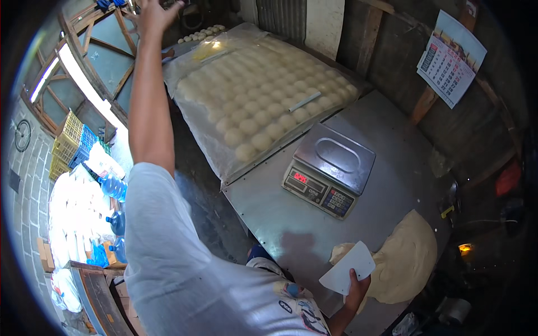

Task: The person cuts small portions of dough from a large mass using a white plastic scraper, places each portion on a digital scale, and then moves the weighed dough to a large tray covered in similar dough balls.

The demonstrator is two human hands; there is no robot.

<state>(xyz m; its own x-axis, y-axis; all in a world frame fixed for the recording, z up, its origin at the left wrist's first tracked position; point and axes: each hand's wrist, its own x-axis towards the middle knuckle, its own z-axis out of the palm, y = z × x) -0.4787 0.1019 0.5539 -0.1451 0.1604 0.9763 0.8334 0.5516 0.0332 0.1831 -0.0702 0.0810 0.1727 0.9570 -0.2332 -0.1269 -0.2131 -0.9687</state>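
My right hand point(357, 287) grips a white flat dough scraper point(349, 267) near the front edge of the metal worktable point(269, 210). Just beyond the scraper lies a large mass of pale dough point(405, 260), with a smaller dough piece point(339, 251) partly hidden behind the blade. My left arm stretches far out to the upper left. At the top rim, my left hand point(154, 17) is partly cut off; its thumb stands apart and I see nothing held. A digital scale point(321, 185) with a bare steel pan point(336, 153) and a lit red display sits mid-table.
Rows of dough balls point(260, 115) lie under a clear plastic sheet point(201, 143), with a pale strip point(304, 102) on top. More dough balls point(201, 33) sit farther back. A calendar point(452, 61) hangs on the right wall. Stacked crates point(73, 143) and water jugs point(113, 187) stand left.
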